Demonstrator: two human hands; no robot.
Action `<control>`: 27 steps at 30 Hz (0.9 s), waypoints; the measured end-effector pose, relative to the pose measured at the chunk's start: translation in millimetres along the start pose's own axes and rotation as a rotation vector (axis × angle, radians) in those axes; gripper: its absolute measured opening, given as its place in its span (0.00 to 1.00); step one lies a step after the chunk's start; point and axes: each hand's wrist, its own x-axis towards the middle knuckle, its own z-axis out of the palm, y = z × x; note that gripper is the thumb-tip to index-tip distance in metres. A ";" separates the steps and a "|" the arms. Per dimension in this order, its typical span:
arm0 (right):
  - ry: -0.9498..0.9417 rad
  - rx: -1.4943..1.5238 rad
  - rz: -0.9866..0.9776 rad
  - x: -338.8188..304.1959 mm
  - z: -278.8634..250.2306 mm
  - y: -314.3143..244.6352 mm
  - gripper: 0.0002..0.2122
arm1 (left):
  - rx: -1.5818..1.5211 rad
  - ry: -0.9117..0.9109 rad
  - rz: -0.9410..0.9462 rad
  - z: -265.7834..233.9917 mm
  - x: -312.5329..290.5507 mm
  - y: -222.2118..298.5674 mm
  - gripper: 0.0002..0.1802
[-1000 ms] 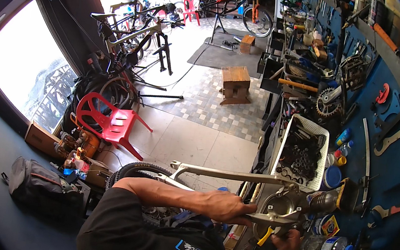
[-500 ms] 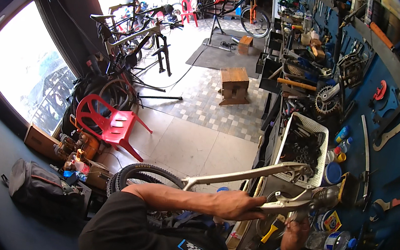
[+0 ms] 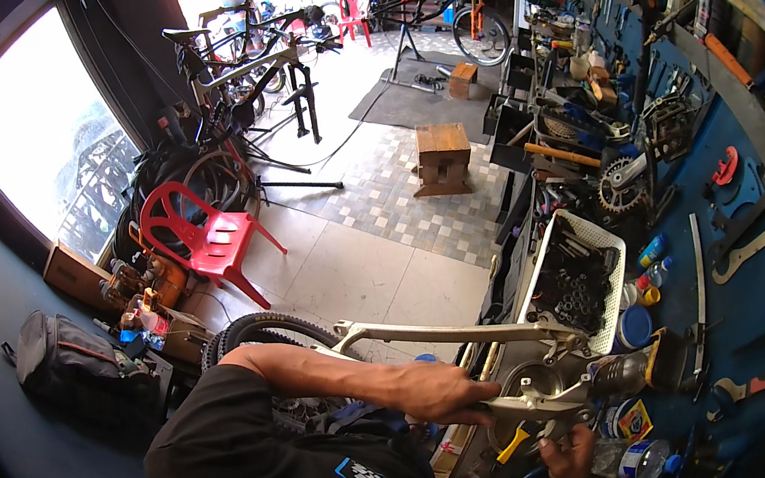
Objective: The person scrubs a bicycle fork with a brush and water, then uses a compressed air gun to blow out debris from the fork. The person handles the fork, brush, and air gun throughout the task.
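A pale beige-silver bicycle swingarm (image 3: 447, 335) lies across the front edge of the workbench, its long arm reaching left over the floor. My left hand (image 3: 440, 391) is closed around its near arm, back of the hand up. At the right end of the same part is my right hand (image 3: 570, 458), with thumb and fingers curled just below the metal. Whatever sits between those fingertips is too small and dark to name. A yellow-handled brush (image 3: 513, 443) lies on the bench between the two hands.
A white basket (image 3: 616, 301) of small metal parts stands on the bench beyond the swingarm. Bottles and a metal canister (image 3: 619, 371) line the right side. A red plastic chair (image 3: 220, 243), a bicycle tyre (image 3: 281, 324) and a wooden stool (image 3: 442, 156) are on the floor.
The swingarm has shifted slightly left and turned, its long arm now closer to level. My left hand moved a little left with it. My right hand has dropped slightly, its fingers showing more.
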 end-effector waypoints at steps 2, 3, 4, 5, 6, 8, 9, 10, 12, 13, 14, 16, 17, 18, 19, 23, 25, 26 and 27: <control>0.203 0.125 -0.176 0.2 13.4 25.6 0.20 | -0.042 0.051 -0.002 0.2 1.8 -0.2 0.19; 0.287 0.208 -0.267 7.2 22.0 35.1 0.21 | -0.063 0.078 -0.010 1.6 1.7 0.2 0.19; 0.361 0.343 -0.345 19.5 36.2 38.4 0.20 | -0.077 0.096 -0.050 4.9 2.5 1.9 0.20; 0.436 0.479 -0.420 29.9 52.1 39.0 0.20 | -0.091 0.113 -0.092 9.3 4.1 3.8 0.21; 0.502 0.678 -0.483 37.7 70.0 34.7 0.17 | -0.099 0.128 -0.128 13.1 6.8 4.7 0.22; 0.437 0.946 -0.603 51.9 81.2 63.1 0.16 | -0.087 0.191 -0.110 27.4 11.6 3.5 0.22; 0.382 1.017 -0.650 55.2 83.1 66.7 0.14 | -0.078 0.223 -0.105 30.9 12.8 2.6 0.21; 0.319 1.087 -0.692 59.4 84.5 70.0 0.13 | -0.094 0.227 -0.122 30.9 12.9 2.0 0.20; 0.421 0.897 -0.566 57.0 73.2 70.4 0.14 | -0.070 0.206 -0.115 24.8 12.0 -4.4 0.20; 0.472 0.798 -0.500 54.5 67.2 69.5 0.15 | -0.062 0.193 -0.111 19.6 11.2 -6.8 0.21; 0.395 0.658 -0.436 49.2 58.4 66.4 0.16 | -0.054 0.140 -0.117 10.7 8.4 -9.3 0.22; 0.232 0.383 -0.310 38.6 42.9 29.7 0.19 | 0.022 0.066 -0.113 -8.1 3.9 -9.3 0.23; 0.099 0.149 -0.226 35.8 26.7 26.4 0.20 | 0.057 0.022 -0.100 -13.8 3.0 -10.0 0.23; -0.038 -0.079 -0.137 34.7 4.0 27.5 0.22 | 0.111 -0.005 -0.077 -16.3 0.8 -10.7 0.24; -0.058 -0.156 -0.125 34.4 1.4 26.3 0.22 | 0.123 -0.024 -0.083 -18.5 0.3 -11.2 0.24; 0.132 0.116 -0.128 30.9 29.4 33.5 0.22 | 0.016 0.074 -0.061 -10.1 -1.1 -20.9 0.22; 0.365 0.521 -0.401 53.5 67.6 48.0 0.15 | -0.083 0.177 -0.067 7.7 3.3 -22.4 0.21; 0.481 0.702 -0.436 59.8 82.1 58.7 0.09 | -0.116 0.211 -0.088 17.4 8.6 -20.6 0.21; 0.569 0.942 -0.527 67.1 100.3 56.6 0.06 | -0.137 0.237 -0.109 22.3 12.8 -15.6 0.20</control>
